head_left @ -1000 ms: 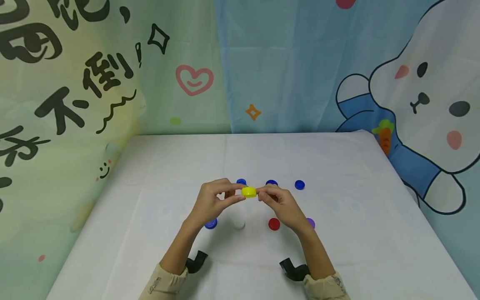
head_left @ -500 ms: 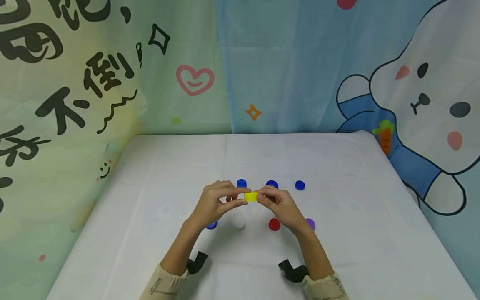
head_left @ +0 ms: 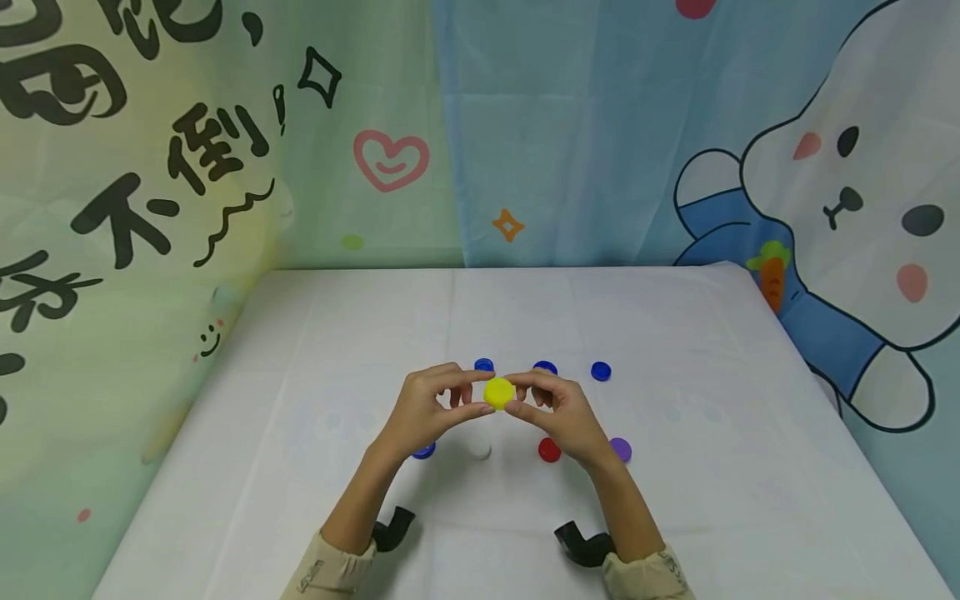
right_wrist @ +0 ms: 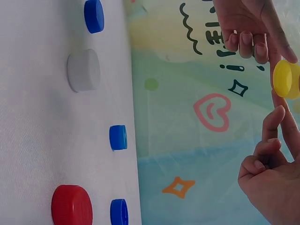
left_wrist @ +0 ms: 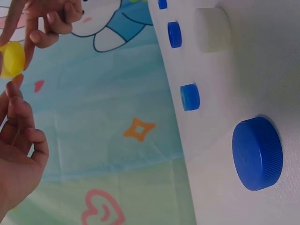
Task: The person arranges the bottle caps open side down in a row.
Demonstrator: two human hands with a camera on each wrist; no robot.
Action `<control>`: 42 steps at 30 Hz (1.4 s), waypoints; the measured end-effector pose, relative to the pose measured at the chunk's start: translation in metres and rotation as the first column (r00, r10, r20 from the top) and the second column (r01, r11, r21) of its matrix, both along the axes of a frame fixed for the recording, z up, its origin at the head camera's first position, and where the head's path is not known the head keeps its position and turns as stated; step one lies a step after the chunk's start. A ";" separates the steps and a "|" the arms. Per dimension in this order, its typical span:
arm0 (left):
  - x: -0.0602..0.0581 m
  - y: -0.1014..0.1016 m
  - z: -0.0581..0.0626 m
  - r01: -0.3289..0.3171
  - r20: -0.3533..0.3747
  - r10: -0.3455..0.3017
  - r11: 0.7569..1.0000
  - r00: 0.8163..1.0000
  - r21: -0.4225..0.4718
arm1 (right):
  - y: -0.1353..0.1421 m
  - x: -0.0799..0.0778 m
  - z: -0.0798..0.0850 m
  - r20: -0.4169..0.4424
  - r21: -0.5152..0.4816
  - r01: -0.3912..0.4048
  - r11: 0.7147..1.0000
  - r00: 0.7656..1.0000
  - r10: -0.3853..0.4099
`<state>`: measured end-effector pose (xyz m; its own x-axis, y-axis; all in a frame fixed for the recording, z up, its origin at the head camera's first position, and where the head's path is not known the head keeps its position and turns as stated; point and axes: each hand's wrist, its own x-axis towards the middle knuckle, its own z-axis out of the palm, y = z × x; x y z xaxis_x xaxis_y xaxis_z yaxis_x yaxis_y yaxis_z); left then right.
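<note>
A yellow bottle cap (head_left: pixel 498 393) is held up over the table between both hands, its round flat face toward the head camera. My left hand (head_left: pixel 435 400) pinches its left side between thumb and index finger. On its right side my right hand (head_left: pixel 558 408) does the same with thumb and index finger. The other fingers of each hand are bent behind. In the right wrist view the yellow cap (right_wrist: pixel 283 78) sits at the right edge, with fingertips at its rim. The left wrist view shows the cap (left_wrist: pixel 13 59) at its left edge, partly cut off.
On the white table (head_left: pixel 675 500) lie a red cap (head_left: pixel 550 450), a purple cap (head_left: pixel 621 449), a white cap (head_left: pixel 480 451) and a larger blue cap (left_wrist: pixel 258 153). Smaller blue caps, among them one at the far right (head_left: pixel 601 371), form a row farther back. A printed curtain (head_left: pixel 562 125) hangs behind.
The yellow cap has turned from edge-on to showing its round face to the head camera. The right thumb has moved from the cap's side to its lower edge.
</note>
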<state>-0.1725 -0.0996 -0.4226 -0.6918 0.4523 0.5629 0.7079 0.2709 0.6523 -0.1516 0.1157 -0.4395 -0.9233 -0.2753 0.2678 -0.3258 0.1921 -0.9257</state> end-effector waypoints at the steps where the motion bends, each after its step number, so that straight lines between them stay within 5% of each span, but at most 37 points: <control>1: 0.000 0.000 0.000 0.000 0.005 0.000 1.000 1.000 0.004 | 0.000 0.000 0.000 -0.010 0.001 0.001 1.000 1.000 -0.001; 12: -0.009 -0.013 0.006 -0.093 0.017 0.092 0.995 0.996 0.027 | -0.022 -0.015 0.019 -0.072 0.078 0.064 0.995 0.996 -0.058; 23: -0.052 -0.046 -0.005 -0.218 0.025 0.219 0.975 0.975 -0.051 | -0.062 -0.064 0.003 -0.145 0.153 0.162 0.975 0.980 -0.140; 31: -0.079 -0.061 -0.029 -0.227 0.149 0.270 0.940 0.951 -0.254 | -0.080 -0.096 -0.022 0.022 0.318 0.092 0.943 0.994 -0.105; 36: -0.089 -0.067 -0.047 -0.199 0.236 0.311 0.894 0.921 -0.402 | -0.087 -0.107 -0.038 0.044 0.466 0.031 0.884 0.997 -0.058; 42: -0.098 -0.065 -0.062 -0.168 0.234 0.330 0.836 0.914 -0.523 | -0.095 -0.115 -0.050 -0.008 0.680 0.028 0.733 0.999 -0.031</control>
